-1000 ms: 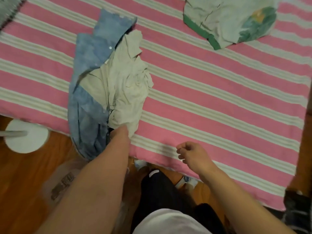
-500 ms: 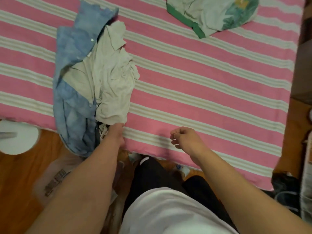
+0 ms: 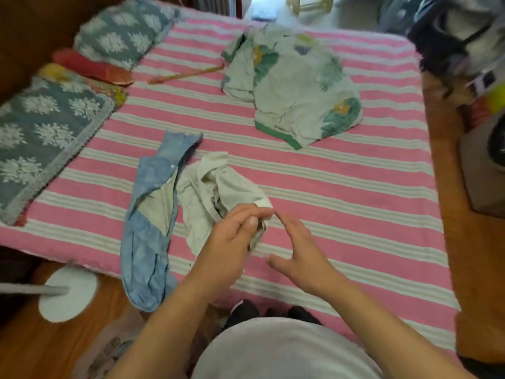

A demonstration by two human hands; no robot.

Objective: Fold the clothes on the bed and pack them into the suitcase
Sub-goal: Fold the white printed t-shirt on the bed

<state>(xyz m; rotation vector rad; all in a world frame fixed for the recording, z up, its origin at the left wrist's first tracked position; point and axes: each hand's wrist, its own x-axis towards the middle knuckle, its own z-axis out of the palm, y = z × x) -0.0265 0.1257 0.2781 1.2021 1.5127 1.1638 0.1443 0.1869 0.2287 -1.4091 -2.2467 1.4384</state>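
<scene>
While the left hand pinches a corner of the crumpled white garment between thumb and fingers, its palm side is hidden, only the back shows. Right hand hovers just beside it, fingers straight and spread, holding nothing, fingertips near the same white corner but contact can't be told. White garment sits bunched on the pink striped bed near the front edge, partly lying over the blue garment, whose lower end hangs off the bed edge. Floral green-trimmed garment lies well apart, further back, loosely heaped. Grey patterned pillows at the left, one cut off by the frame; red and yellow cloth wedged between them, hard to identify. Thin stick near the pillows. White round base on the wood floor, its pole blurred. Right edge is motion-blurred clutter, unreadable. Suitcase not identifiable anywhere. Person's torso fills the bottom, cut off.
</scene>
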